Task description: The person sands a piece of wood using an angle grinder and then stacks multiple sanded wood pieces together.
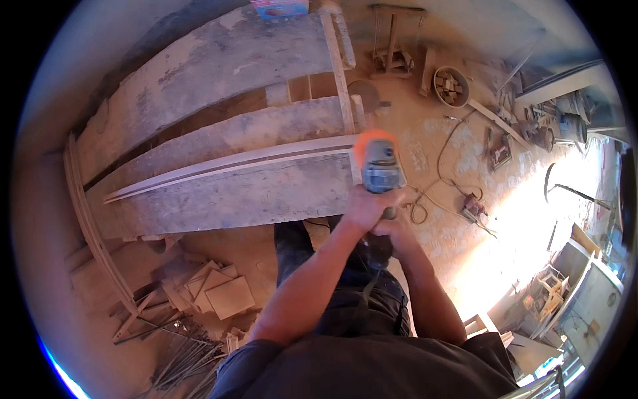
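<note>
A power tool that looks like an angle grinder (380, 174), grey-blue with a blurred orange disc (365, 143) at its far end, is held in front of my body. My left hand (364, 207) wraps round its middle. Behind it, my right hand (395, 226) closes on the rear part, and the dark end hangs down towards my waist. The disc is by the right end of a long, thin wooden strip (232, 165) lying on a grey plank bench (266, 193). Whether disc and strip touch, I cannot tell.
Wooden offcuts (227, 296) and thin rods (179, 356) lie on the floor at lower left. To the right are a bucket of wood blocks (450, 88), a trailing cord (442, 159) and a small red tool (474, 207). A cluttered metal cabinet (591, 309) stands at far right.
</note>
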A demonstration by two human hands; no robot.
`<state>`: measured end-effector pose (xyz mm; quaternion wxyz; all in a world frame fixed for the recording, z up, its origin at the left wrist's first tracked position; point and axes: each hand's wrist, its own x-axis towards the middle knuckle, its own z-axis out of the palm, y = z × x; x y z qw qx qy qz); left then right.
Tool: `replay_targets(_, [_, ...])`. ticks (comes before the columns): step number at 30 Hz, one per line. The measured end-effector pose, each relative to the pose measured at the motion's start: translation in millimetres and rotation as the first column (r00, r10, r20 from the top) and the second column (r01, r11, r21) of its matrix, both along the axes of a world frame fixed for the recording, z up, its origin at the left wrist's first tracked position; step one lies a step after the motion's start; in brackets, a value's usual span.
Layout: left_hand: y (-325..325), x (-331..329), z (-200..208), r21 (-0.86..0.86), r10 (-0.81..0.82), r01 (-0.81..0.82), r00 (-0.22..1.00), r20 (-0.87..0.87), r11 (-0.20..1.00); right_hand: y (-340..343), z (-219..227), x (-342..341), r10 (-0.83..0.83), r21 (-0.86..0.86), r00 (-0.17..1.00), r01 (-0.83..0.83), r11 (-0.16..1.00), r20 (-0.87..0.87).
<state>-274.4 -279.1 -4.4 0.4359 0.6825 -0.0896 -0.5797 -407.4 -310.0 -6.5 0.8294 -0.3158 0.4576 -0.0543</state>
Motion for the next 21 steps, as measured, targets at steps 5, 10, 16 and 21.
replay_targets(5, [26,12,-22,-0.063,0.209,-0.226,0.956,-0.205,0.972,6,-16,17,0.134,-0.059,0.989,-0.137,0.989,-0.054])
replay_targets(10, [-4,6,0,0.054,0.038,-0.035,0.997,-0.062,0.998,-2,-12,4,0.02,0.058,1.0,-0.019,0.998,-0.017])
replay_targets(16, [29,18,-24,0.057,0.198,-0.191,0.966,-0.167,0.98,15,-19,23,0.096,-0.06,0.995,-0.097,0.994,-0.011])
replay_targets(21, [39,28,-14,0.051,0.292,-0.288,0.925,-0.243,0.956,20,-20,33,0.152,-0.092,0.986,-0.157,0.983,-0.064])
